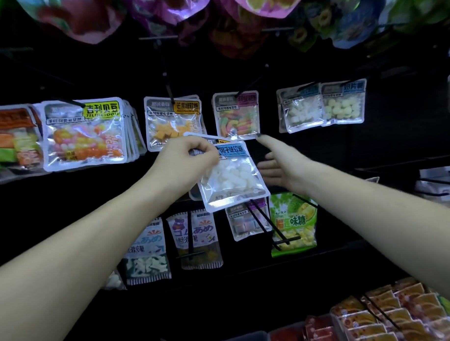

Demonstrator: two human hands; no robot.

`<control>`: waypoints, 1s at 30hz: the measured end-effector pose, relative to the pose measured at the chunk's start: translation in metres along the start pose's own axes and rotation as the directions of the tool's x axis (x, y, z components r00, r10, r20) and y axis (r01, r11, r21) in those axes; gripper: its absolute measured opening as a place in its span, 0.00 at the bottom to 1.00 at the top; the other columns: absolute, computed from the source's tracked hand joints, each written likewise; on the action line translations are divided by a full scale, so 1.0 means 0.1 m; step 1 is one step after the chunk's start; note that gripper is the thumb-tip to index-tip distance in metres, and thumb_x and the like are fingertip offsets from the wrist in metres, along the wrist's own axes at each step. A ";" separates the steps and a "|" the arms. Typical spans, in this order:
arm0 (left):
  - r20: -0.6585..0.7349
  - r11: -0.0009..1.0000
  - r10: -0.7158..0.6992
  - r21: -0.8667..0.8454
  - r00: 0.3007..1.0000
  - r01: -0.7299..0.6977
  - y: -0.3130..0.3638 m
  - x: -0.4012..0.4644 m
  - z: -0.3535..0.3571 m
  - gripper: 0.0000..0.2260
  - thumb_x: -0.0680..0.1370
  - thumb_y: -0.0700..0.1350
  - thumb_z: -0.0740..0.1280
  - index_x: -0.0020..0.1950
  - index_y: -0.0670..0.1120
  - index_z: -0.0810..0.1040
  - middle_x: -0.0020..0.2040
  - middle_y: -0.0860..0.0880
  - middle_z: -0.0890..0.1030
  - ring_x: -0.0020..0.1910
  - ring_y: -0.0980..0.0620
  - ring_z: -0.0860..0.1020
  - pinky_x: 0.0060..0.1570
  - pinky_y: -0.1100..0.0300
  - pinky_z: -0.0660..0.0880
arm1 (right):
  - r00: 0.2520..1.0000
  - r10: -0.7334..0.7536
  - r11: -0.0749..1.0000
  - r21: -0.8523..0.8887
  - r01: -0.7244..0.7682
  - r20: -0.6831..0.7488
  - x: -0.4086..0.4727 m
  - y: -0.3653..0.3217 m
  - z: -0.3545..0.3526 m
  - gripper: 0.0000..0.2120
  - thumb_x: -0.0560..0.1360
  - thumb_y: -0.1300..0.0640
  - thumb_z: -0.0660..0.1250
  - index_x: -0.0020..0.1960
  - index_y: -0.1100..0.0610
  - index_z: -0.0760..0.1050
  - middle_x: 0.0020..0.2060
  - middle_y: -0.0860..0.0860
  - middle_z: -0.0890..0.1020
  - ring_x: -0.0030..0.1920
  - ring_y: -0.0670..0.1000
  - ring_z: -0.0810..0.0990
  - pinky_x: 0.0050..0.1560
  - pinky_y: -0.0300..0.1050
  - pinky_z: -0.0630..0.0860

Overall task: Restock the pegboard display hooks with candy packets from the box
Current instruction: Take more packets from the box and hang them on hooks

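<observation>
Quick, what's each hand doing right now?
Left hand: pinching the top of a white candy packet.
Right hand: open, holding nothing, a finger stretched toward the rainbow candy packet.

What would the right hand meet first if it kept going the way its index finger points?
Most likely the packet of striped gummy worms: the right hand points up and left, its fingertip at that packet's lower right corner. Whether it already touches is unclear, since depth is hard to judge.
</observation>
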State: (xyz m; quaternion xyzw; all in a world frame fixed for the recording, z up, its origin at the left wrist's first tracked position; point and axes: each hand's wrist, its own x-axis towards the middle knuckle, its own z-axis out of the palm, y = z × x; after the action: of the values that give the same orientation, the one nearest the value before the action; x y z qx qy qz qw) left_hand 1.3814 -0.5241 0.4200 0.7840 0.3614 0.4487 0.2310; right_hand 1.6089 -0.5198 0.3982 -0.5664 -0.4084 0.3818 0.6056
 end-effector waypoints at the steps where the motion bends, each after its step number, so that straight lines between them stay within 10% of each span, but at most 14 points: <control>1: 0.003 1.000 -0.006 -0.018 1.000 0.006 0.06 -0.03 0.00 0.05 0.80 0.42 0.70 0.48 0.43 0.85 0.45 0.44 0.86 0.38 0.50 0.79 0.30 0.70 0.75 | 0.996 0.014 1.000 -0.014 -0.013 0.093 -0.19 0.01 -0.04 0.33 0.75 0.35 0.69 0.63 0.62 0.73 0.53 0.59 0.84 0.51 0.56 0.86 0.47 0.49 0.82; 6: 0.030 0.999 0.019 -0.047 0.999 -0.018 0.35 -0.20 0.02 0.04 0.80 0.40 0.70 0.50 0.49 0.84 0.48 0.49 0.82 0.43 0.48 0.76 0.35 0.66 0.75 | 0.936 -0.043 0.995 -0.069 0.071 0.350 -0.89 -0.02 -0.20 0.24 0.76 0.42 0.73 0.65 0.56 0.80 0.58 0.54 0.87 0.53 0.52 0.86 0.61 0.50 0.80; 12: 0.028 0.986 0.041 -0.161 0.999 -0.036 0.56 -0.37 0.10 0.17 0.78 0.43 0.75 0.65 0.54 0.77 0.56 0.53 0.76 0.35 0.62 0.77 0.32 0.72 0.72 | 0.939 -0.151 0.988 0.062 0.139 0.310 -1.24 -0.07 -0.41 0.16 0.78 0.56 0.74 0.63 0.60 0.82 0.55 0.53 0.87 0.48 0.49 0.85 0.48 0.42 0.81; 18: -0.036 0.957 -0.059 -0.285 0.998 0.046 0.68 -0.34 0.30 0.07 0.80 0.48 0.73 0.57 0.50 0.81 0.61 0.53 0.78 0.65 0.49 0.75 0.54 0.58 0.69 | 0.965 -0.193 0.976 0.135 0.170 0.180 -1.39 -0.13 -0.80 0.13 0.79 0.60 0.71 0.62 0.64 0.80 0.58 0.54 0.86 0.54 0.52 0.86 0.48 0.44 0.83; 25: -0.082 0.964 0.025 -0.263 0.996 -0.046 1.07 -0.19 0.77 0.06 0.79 0.41 0.73 0.56 0.46 0.80 0.56 0.51 0.81 0.41 0.52 0.78 0.39 0.61 0.74 | 0.963 -0.262 0.934 0.236 0.269 -0.062 -1.27 -0.39 -1.49 0.15 0.79 0.63 0.68 0.66 0.60 0.79 0.60 0.55 0.86 0.59 0.54 0.86 0.52 0.48 0.83; 30: -0.073 0.969 0.078 -0.230 0.994 -0.093 1.28 -0.04 1.06 0.08 0.78 0.41 0.72 0.56 0.47 0.81 0.53 0.52 0.82 0.42 0.52 0.78 0.43 0.57 0.74 | 0.939 -0.311 0.910 0.240 0.339 -0.147 -1.05 -0.61 -1.83 0.17 0.79 0.63 0.68 0.68 0.61 0.77 0.60 0.56 0.85 0.61 0.55 0.85 0.59 0.51 0.82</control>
State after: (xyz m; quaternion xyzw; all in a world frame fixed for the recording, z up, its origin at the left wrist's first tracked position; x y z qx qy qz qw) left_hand 1.5181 -0.6124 0.4541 0.7519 0.2792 0.5221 0.2901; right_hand 1.7394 -0.6899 0.4484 -0.4250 -0.4104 0.2956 0.7507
